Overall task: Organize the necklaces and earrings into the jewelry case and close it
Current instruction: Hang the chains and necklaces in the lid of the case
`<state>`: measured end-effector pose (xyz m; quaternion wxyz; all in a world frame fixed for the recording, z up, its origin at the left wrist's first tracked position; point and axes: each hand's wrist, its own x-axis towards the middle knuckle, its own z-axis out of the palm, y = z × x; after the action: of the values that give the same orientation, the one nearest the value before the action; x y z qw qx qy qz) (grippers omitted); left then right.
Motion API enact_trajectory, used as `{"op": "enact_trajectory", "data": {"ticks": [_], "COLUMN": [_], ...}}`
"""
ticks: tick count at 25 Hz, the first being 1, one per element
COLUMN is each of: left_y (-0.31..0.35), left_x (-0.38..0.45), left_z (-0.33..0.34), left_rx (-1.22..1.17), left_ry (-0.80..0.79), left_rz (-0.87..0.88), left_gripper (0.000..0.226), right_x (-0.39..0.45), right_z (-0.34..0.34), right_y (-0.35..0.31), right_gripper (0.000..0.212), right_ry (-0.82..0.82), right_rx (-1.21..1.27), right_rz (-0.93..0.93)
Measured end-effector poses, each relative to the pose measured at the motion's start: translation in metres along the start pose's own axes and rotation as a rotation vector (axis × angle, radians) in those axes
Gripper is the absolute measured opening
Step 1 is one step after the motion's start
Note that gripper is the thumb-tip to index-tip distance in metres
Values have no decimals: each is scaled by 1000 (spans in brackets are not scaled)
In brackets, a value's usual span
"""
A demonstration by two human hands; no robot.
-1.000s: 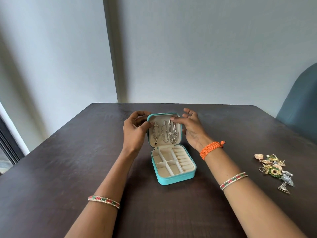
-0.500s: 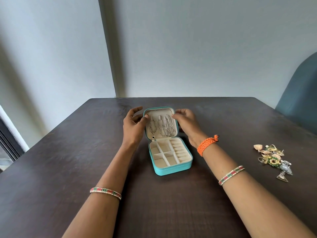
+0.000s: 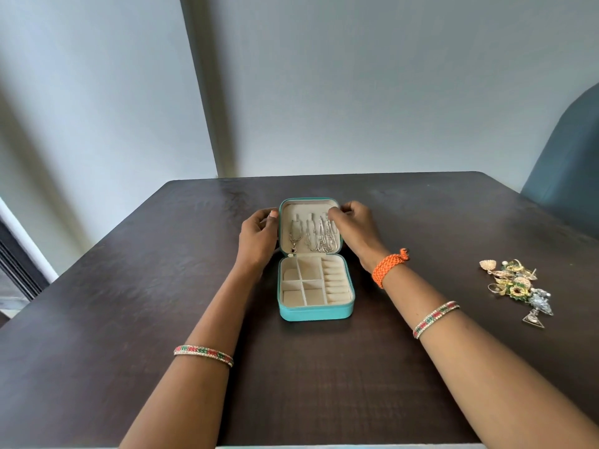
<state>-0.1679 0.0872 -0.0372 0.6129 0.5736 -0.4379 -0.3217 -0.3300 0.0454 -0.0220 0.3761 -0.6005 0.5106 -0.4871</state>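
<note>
A small turquoise jewelry case (image 3: 314,312) stands open in the middle of the dark table, its cream compartments holding nothing. Its raised lid (image 3: 308,202) carries silver necklaces (image 3: 312,236) hanging from hooks. My left hand (image 3: 259,236) grips the lid's left edge, thumb at the rim. My right hand (image 3: 355,230) holds the lid's right edge, with fingertips at the top of the rightmost necklace. A heap of gold, green and silver earrings (image 3: 515,288) lies on the table to the right, well apart from both hands.
The dark wooden table (image 3: 129,303) runs back to a grey wall. A blue-grey chair back (image 3: 567,189) stands at the right edge. A window frame (image 3: 19,264) shows at the far left.
The case now sits squarer to me. My right hand has closed in from spread fingers onto the lid's right edge. The left hand stays on the left edge.
</note>
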Motion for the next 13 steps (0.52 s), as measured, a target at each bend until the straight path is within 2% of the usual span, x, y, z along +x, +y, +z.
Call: {"op": "enact_trajectory", "data": {"ticks": [3,9,11,13], "left_y": [2,3,3,2], "left_x": [-6,-17,-23,-27], "left_z": [2,6,6,5], "left_rx": [46,37,50,73], "left_ry": [-56,-71,-55,-38], "left_rz": [-26,-45,-30,-11], "left_gripper": [28,28,32,38], "right_x": [-4,-16,-18,-21], "right_z": [-1,-4,-8,-12], "right_y": [-3,-4,-4,-4], "right_gripper": [21,22,30,48], "right_ry": [40,-73,-177,-359], "right_rx": [-50,-28,40,100], "right_rz": [-75,-102,-69,-2]}}
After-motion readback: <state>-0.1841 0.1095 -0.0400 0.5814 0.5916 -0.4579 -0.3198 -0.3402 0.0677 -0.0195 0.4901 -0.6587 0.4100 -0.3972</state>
